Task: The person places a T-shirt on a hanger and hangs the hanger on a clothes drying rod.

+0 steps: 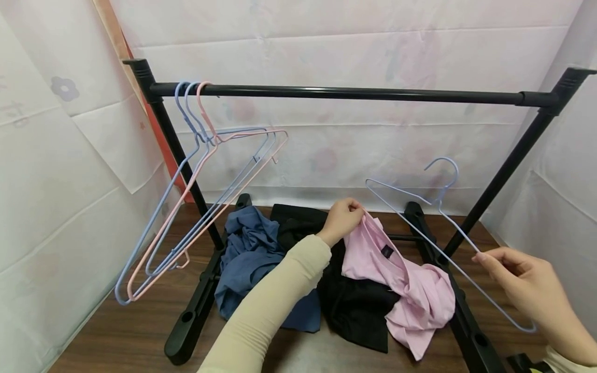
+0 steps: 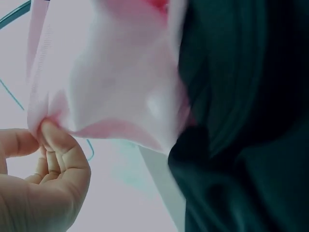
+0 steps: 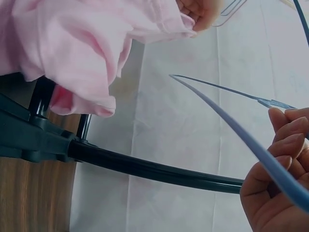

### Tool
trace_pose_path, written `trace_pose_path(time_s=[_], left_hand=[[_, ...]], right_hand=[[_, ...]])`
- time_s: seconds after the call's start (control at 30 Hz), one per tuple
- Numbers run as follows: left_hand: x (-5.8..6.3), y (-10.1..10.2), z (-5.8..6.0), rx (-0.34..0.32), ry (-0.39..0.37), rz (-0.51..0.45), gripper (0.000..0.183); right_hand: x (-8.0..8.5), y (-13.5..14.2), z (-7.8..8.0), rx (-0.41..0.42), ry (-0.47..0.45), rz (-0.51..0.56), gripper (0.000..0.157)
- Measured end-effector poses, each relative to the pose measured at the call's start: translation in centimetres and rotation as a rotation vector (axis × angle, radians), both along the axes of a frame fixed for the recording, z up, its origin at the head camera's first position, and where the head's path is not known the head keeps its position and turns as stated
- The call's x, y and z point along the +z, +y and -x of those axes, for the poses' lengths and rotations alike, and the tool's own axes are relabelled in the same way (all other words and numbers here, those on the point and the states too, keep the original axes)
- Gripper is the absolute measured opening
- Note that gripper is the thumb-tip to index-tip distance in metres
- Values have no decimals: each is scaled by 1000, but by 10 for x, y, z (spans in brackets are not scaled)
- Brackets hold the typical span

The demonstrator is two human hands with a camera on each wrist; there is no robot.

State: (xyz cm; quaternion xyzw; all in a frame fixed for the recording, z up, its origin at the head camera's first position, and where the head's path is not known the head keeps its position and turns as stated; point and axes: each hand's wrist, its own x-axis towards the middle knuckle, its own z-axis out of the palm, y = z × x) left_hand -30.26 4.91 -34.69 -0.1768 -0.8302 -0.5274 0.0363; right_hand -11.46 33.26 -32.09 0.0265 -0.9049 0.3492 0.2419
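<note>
Between the hands, a blue hanger (image 1: 439,201) is held by one sloping shoulder in the right hand (image 1: 531,274), its long axis slanting down rightward, its far tip nearer the garment. The soft, creased pink garment (image 1: 396,272) is pinched at its edge by the left hand (image 1: 342,223), partly draped over matte black cloth (image 1: 354,311).
</note>
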Motion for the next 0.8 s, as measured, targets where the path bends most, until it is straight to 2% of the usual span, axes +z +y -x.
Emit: trace_pose_path(time_s=[0.13,0.3,0.47,0.6,0.8], left_hand=[[8,-8,6,3,67,19,15],[14,-20,13,44,144,108,14],[8,-28,20,80,148,157,12],[1,-32,24,89,138,159,12],[-5,-38,30,117,125,156,13]], right_hand=[[1,1,-1,2,6,4,8],[3,0,-4,5,12,0,7],[5,0,-6,35,32,-7,10],[7,-1,-7,78,38,-13,12],[11,-5,-12,84,9,-10,11]])
